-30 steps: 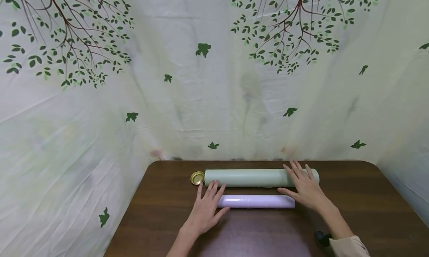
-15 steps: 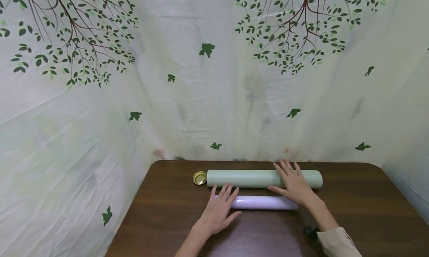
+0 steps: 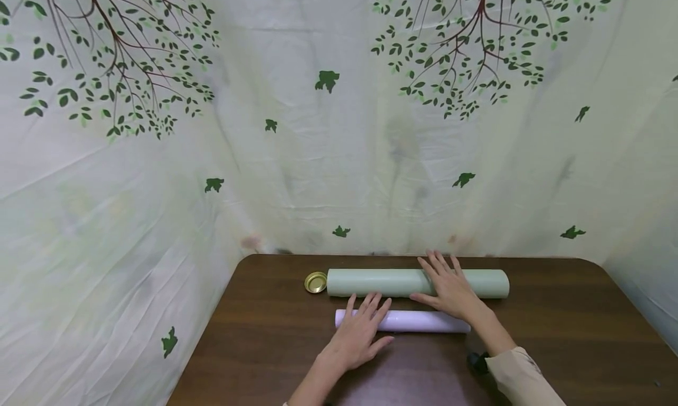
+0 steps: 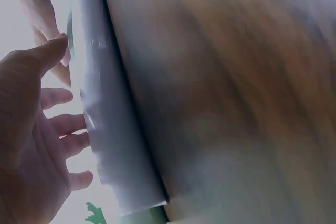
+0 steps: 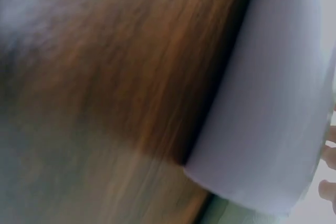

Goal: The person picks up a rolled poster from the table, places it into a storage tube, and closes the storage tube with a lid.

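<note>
A pale green tube [image 3: 371, 282] lies crosswise near the back of the table. In front of it and parallel lies a shorter, glossy lilac roll [image 3: 424, 321]. My left hand [image 3: 356, 335] is over the left part of the lilac roll, fingers spread and fairly straight; the left wrist view shows that hand [image 4: 37, 135] beside the roll [image 4: 113, 108]. Over the green tube, right of its middle, is my right hand [image 3: 450, 288] with spread fingers. Only a few fingertips [image 5: 329, 156] appear past the roll [image 5: 262, 98] in the right wrist view. Contact is hard to tell.
A small round gold-coloured lid [image 3: 315, 282] sits at the green tube's left end. The brown wooden table [image 3: 238, 347] ends at the back against a pale cloth [image 3: 371, 159] printed with branches and leaves. A dark object [image 3: 478, 362] is by the right sleeve.
My right hand has slid left along the green tube. My left hand has shifted right over the lilac roll, uncovering its left end. The view has turned slightly.
</note>
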`<state>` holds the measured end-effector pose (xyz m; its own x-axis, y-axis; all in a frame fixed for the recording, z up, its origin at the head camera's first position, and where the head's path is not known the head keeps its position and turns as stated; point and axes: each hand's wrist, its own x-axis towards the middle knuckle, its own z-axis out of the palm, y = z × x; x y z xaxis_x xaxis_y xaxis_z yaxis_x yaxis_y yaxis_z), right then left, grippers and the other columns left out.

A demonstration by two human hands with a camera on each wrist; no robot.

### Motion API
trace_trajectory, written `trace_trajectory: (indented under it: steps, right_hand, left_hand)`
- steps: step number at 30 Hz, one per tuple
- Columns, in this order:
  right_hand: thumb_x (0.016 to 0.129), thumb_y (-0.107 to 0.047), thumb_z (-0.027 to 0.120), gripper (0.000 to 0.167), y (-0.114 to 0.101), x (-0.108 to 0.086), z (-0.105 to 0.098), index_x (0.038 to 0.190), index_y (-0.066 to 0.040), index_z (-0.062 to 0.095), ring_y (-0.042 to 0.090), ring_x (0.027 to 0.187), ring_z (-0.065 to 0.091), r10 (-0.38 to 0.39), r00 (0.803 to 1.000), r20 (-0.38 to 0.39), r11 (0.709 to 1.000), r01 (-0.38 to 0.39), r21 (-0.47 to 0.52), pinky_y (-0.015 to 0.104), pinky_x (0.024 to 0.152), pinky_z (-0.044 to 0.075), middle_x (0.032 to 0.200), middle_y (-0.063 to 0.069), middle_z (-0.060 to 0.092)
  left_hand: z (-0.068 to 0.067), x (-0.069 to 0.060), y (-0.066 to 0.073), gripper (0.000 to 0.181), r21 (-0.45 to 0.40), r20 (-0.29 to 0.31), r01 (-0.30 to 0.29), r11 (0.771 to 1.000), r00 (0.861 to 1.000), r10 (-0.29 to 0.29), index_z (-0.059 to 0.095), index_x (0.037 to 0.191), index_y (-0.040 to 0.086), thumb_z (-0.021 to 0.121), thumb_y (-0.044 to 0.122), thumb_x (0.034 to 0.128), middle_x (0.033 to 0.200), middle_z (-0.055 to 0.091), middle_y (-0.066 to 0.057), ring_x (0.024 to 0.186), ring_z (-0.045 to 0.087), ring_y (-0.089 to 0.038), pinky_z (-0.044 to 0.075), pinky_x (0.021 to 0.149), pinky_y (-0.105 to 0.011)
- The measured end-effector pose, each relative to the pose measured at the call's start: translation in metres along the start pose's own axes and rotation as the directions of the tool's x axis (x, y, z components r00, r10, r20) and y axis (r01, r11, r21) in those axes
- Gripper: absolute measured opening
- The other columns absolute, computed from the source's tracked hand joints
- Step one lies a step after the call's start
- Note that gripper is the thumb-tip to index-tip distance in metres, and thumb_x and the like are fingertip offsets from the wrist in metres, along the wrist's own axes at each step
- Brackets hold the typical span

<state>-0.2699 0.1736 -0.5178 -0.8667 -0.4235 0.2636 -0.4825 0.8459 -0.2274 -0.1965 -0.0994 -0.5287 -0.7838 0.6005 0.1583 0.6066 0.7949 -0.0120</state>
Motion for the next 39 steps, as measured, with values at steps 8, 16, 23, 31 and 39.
trace_trajectory:
  steps: [8,16,23,31,39]
  right_hand:
    - [0.089,-0.061,0.071,0.094,-0.002,0.01,0.005,0.156,-0.002,0.042,0.048,0.151,0.035,-0.011,0.999,0.045,1.0,0.012,-0.014,0.07,0.12,0.023,0.16,0.028,0.041]
    - [0.084,-0.063,0.076,0.091,-0.002,0.011,0.012,0.148,-0.003,0.052,0.046,0.133,0.054,-0.012,0.999,0.048,0.999,0.014,-0.037,0.07,0.107,0.036,0.143,0.023,0.058]
    - [0.08,-0.064,0.078,0.086,-0.002,0.015,0.014,0.142,-0.007,0.057,0.041,0.117,0.061,-0.008,1.0,0.025,0.997,0.01,-0.077,0.062,0.094,0.044,0.126,0.019,0.065]
    - [0.082,-0.063,0.076,0.079,0.001,0.019,0.017,0.138,-0.009,0.06,0.039,0.112,0.063,-0.011,1.0,0.004,0.996,0.011,-0.091,0.058,0.09,0.045,0.118,0.017,0.066]
    - [0.082,-0.062,0.076,0.078,0.003,0.018,0.013,0.138,-0.011,0.061,0.038,0.109,0.062,-0.021,0.999,-0.033,0.994,0.017,-0.112,0.054,0.085,0.045,0.115,0.016,0.065]
  left_hand:
    - [0.001,0.004,0.006,0.066,0.02,-0.007,-0.037,0.999,0.999,0.037,0.041,0.159,0.017,0.054,0.052,0.1042,0.159,0.049,-0.008,0.149,0.045,-0.025,0.038,0.118,-0.056]
    - [0.004,0.006,0.011,0.059,0.078,-0.059,-0.08,0.994,0.995,0.085,0.049,0.153,0.02,0.062,0.046,0.1017,0.145,0.061,-0.003,0.132,0.059,-0.019,0.047,0.107,-0.042]
    - [0.007,0.006,0.01,0.061,0.151,-0.15,-0.105,0.983,0.98,0.127,0.053,0.148,0.021,0.073,0.042,0.0943,0.132,0.064,0.003,0.118,0.063,-0.015,0.05,0.097,-0.035]
    - [0.009,0.008,0.009,0.059,0.132,-0.128,-0.107,0.985,0.984,0.124,0.053,0.147,0.021,0.076,0.029,0.0927,0.128,0.065,0.004,0.115,0.065,-0.015,0.052,0.09,-0.032]
    - [0.004,0.004,-0.003,0.056,0.052,-0.114,-0.088,0.995,0.989,0.094,0.056,0.147,0.021,0.075,0.023,0.0938,0.126,0.067,0.006,0.114,0.063,-0.014,0.049,0.087,-0.03]
